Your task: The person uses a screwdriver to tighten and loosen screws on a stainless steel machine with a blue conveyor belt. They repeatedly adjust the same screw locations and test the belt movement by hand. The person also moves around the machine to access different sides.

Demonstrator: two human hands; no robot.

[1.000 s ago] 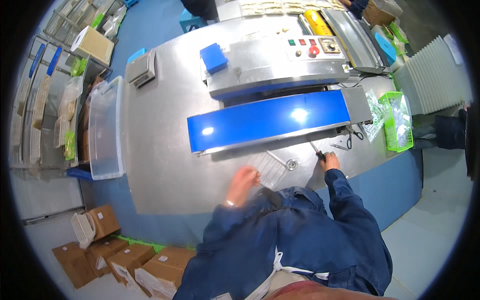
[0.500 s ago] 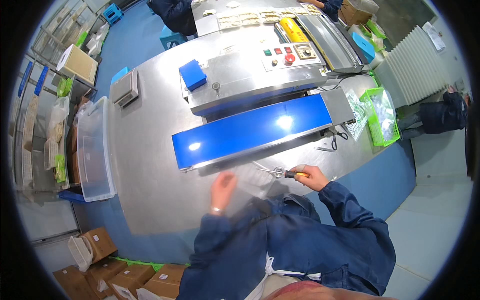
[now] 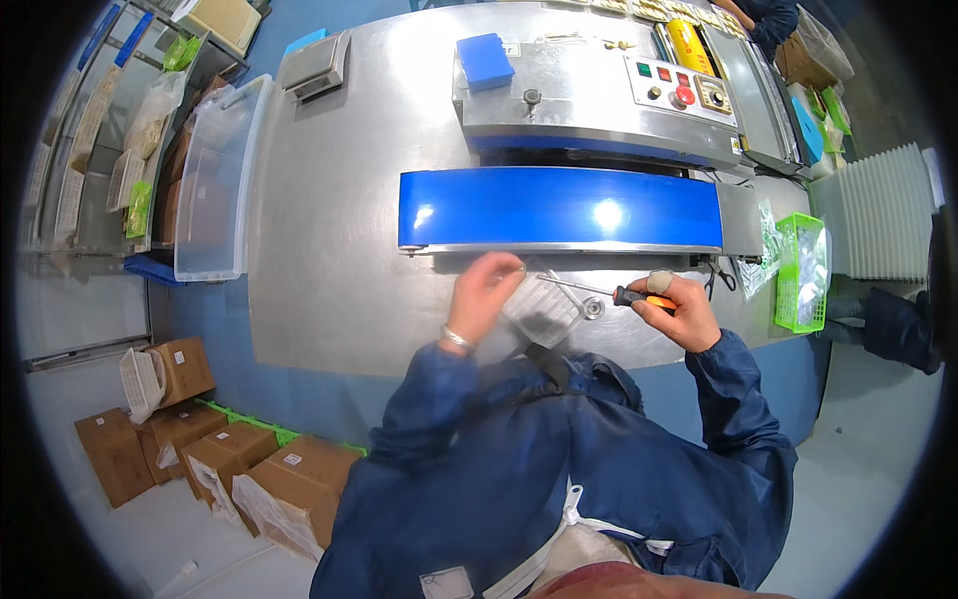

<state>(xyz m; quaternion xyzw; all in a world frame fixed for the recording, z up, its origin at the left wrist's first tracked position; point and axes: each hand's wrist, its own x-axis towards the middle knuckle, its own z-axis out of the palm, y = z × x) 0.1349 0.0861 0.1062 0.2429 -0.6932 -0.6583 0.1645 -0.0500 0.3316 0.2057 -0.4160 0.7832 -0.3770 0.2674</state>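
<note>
My right hand (image 3: 681, 311) is closed around the black and orange handle of a screwdriver (image 3: 631, 298). Its metal shaft points left, with the tip close to my left hand (image 3: 484, 299). The thumb and fingertips of that left hand come together in a pinch; whatever is between them is too small to make out. Below the shaft, a pale translucent piece (image 3: 539, 311), perhaps a bag or tray, rests on the steel table. A small round metal part (image 3: 594, 307) sits at its right side, and a thin pale rod (image 3: 565, 288) lies slantwise beside it.
Just beyond my hands stands a machine with a blue conveyor belt (image 3: 559, 208) and a control panel (image 3: 679, 88). Black scissors (image 3: 720, 278) and a green basket (image 3: 801, 275) are to the right. A clear plastic bin (image 3: 222, 185) is at the left; cardboard boxes (image 3: 299, 484) stand on the floor.
The view has shifted, and the table appears higher. My left hand has come nearer the screwdriver tip, its fingers now pinched. The screwdriver stays in my right hand.
</note>
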